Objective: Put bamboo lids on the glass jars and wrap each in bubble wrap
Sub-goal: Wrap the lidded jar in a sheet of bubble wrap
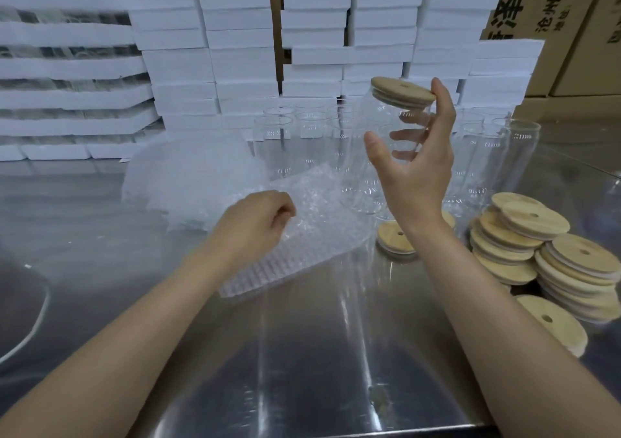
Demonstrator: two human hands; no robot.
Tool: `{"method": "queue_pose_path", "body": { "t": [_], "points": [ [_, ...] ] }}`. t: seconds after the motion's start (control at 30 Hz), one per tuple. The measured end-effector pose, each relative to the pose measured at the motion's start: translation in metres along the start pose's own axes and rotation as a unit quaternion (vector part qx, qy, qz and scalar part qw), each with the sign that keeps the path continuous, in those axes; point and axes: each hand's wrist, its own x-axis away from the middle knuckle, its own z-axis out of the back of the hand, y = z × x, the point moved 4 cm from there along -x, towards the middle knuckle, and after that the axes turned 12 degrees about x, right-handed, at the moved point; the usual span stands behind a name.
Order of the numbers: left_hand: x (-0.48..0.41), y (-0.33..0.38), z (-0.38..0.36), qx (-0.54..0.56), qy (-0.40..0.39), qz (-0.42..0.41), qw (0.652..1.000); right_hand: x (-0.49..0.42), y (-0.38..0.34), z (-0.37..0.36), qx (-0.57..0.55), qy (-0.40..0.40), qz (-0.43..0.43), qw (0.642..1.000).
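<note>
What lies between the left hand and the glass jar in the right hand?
In the head view, only the bubble wrap sheet lies between them; the left hand grips it, and the right hand holds the glass jar.

Centre right, the right arm (470, 286) hides most of 1 bamboo lid (449, 218); upper right, print on the cardboard box (568, 44) is cut off.

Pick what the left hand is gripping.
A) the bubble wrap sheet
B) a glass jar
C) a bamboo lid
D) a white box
A: the left hand pinches the bubble wrap sheet at its edge, while the right hand holds the lidded glass jar.
</note>
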Motion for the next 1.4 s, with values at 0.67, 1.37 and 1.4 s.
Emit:
{"method": "queue_pose_path", "body": {
  "t": [0.67, 1.37, 1.4],
  "points": [
    [0.013, -0.013, 0.003, 0.033, -0.191, -0.013, 0.981, 0.0, -0.001, -0.001, -0.002, -0.028, -0.028, 0.999],
    [0.022, 0.004, -0.006, 0.036, -0.235, -0.086, 0.968, -0.004, 0.001, 0.004, -0.038, -0.01, -0.055, 0.998],
    [0.023, -0.001, -0.009, 0.031, -0.254, -0.055, 0.965, -0.004, 0.001, 0.004, -0.04, -0.01, -0.055, 0.998]
  ]
}}
